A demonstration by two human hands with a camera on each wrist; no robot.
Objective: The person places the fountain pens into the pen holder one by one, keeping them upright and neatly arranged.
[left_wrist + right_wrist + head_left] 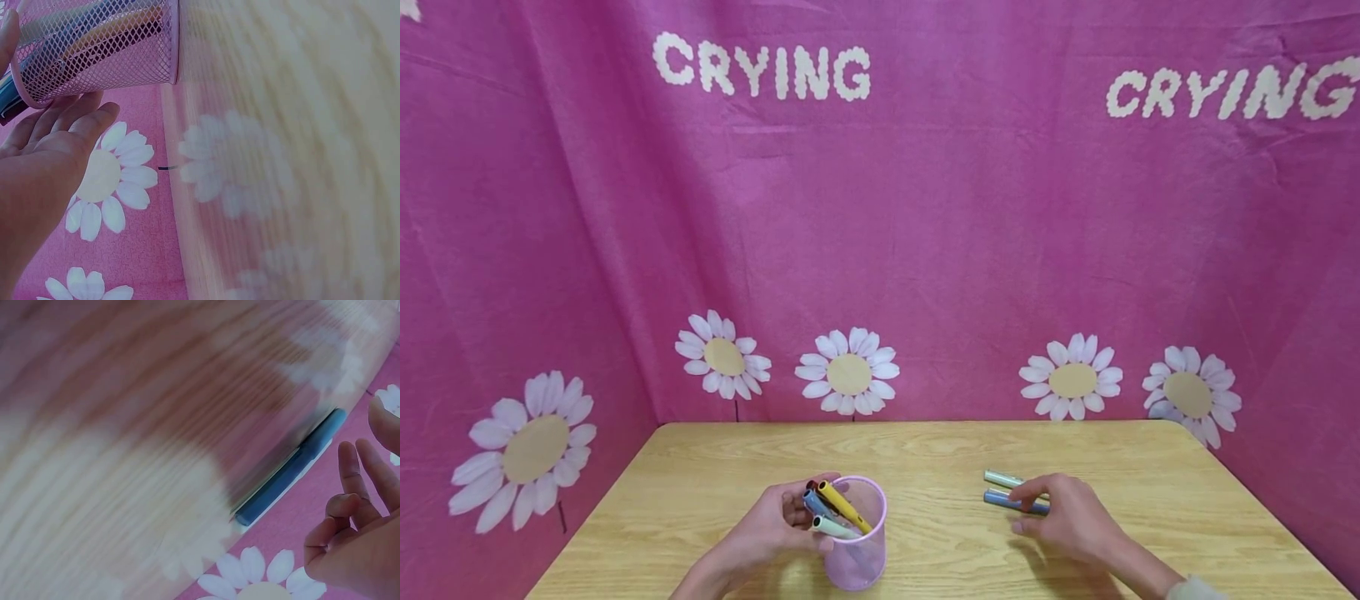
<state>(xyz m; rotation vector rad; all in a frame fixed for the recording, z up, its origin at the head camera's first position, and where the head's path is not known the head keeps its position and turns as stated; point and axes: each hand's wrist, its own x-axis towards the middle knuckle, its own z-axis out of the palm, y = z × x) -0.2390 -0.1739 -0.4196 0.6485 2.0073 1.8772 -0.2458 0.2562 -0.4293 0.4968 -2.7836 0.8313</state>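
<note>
cup point(859, 565) of pink mesh is nearest you, upright, its left side held between the thumb and fingers of your left hand point(760, 527). a yellow pen point(847, 507) and other pens point(820, 506) lean inside, tops toward that hand. right of the cup, your right hand point(1072, 515) grasps nothing, two fingers stretched out and two bent. near its fingertips, also right of the cup, lie a loose blue pen point(999, 498) and, just beyond, a loose pale green pen point(1000, 477). behind the cup spreads the wooden table point(917, 458), then a pink cloth point(925, 250) with daisies point(848, 375).
</note>
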